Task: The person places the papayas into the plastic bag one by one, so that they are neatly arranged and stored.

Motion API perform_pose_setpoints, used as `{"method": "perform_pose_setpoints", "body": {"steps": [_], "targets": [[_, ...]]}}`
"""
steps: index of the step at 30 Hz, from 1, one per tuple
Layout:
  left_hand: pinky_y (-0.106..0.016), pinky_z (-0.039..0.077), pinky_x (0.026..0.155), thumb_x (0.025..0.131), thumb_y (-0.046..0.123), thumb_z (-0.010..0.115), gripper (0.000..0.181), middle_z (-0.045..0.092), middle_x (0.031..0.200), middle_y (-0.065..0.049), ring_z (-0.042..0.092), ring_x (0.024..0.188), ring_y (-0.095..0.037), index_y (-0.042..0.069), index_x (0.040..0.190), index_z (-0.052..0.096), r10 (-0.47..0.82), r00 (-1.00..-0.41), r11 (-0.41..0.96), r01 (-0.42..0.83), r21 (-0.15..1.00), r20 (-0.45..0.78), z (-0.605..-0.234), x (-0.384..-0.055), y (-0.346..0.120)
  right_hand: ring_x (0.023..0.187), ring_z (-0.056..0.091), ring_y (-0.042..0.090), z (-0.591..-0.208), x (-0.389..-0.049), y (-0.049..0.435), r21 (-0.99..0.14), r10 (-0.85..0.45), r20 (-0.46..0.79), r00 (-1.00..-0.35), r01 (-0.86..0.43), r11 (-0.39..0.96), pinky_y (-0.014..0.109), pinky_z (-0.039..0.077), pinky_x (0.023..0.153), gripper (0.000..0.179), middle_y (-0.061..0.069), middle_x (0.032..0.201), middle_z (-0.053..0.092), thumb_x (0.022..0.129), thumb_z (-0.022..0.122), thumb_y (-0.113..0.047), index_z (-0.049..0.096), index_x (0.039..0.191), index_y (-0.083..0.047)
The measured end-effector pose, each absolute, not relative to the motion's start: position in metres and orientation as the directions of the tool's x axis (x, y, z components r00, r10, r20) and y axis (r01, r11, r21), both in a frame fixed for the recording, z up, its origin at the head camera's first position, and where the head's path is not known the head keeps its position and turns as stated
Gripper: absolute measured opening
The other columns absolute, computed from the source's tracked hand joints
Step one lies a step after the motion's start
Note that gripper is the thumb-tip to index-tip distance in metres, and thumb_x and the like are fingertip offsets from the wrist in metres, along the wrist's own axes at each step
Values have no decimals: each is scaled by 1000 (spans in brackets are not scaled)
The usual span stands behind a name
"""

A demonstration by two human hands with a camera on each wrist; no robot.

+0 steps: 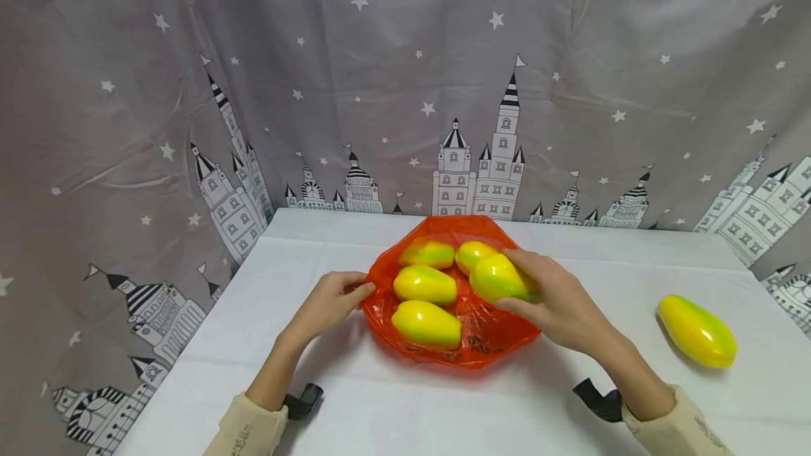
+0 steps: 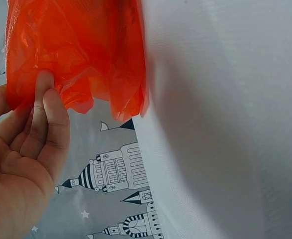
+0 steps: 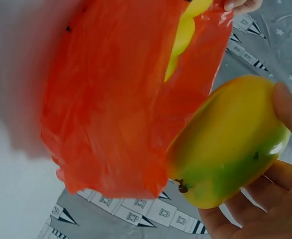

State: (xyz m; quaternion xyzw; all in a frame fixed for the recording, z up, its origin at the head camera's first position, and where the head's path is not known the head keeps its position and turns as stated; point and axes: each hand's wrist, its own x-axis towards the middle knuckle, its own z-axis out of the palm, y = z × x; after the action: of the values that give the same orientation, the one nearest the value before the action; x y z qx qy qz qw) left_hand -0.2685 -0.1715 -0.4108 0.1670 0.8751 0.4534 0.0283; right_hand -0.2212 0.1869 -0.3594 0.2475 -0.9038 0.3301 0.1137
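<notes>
A red plastic bag (image 1: 507,340) stands with its mouth spread, several yellow mangoes (image 1: 424,285) inside it. My left hand (image 1: 329,305) pinches the left edge of the bag between thumb and fingers; in the left wrist view the crumpled film (image 2: 76,55) hangs at the fingertips. With my right hand (image 1: 564,298) I grip a yellow-green mango (image 1: 496,278) over the right side of the bag opening. The right wrist view shows this mango (image 3: 230,144) with its brown stem end toward the bag, thumb on one side and fingers underneath.
Another yellow-green mango (image 1: 697,331) lies on the white tabletop (image 1: 608,252) to the right of my right hand. A grey curtain (image 1: 393,55) printed with castles and stars hangs behind the table and along its left side.
</notes>
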Motion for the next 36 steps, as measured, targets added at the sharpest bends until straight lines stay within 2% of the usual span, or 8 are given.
{"method": "perform_pose_setpoints", "body": {"steps": [6,22,36], "targets": [[-33,54,73,98,13,60,24,70,90,-5,63,75,-18,-4,113,70,317,-943,536,270,800,105,-410,-269,-172,114,54,29,-366,-227,177,-537,-388,338,-857,-514,668,52,46,96,69,10,134,57,84,80,-24,50,142,-6],[-31,54,71,98,13,61,24,70,89,-6,63,75,-17,-4,112,70,321,-940,524,277,806,114,-409,-268,-171,128,48,36,-382,-240,161,-481,-380,266,-886,-464,744,56,39,104,69,17,142,50,86,78,-24,47,143,-2],[-32,54,73,98,13,61,25,70,90,-5,63,76,-17,-3,114,70,313,-945,529,257,809,96,-410,-268,-171,113,52,36,-397,-250,157,-432,-326,236,-915,-400,809,54,44,98,68,23,130,52,85,78,-26,50,140,1]]}}
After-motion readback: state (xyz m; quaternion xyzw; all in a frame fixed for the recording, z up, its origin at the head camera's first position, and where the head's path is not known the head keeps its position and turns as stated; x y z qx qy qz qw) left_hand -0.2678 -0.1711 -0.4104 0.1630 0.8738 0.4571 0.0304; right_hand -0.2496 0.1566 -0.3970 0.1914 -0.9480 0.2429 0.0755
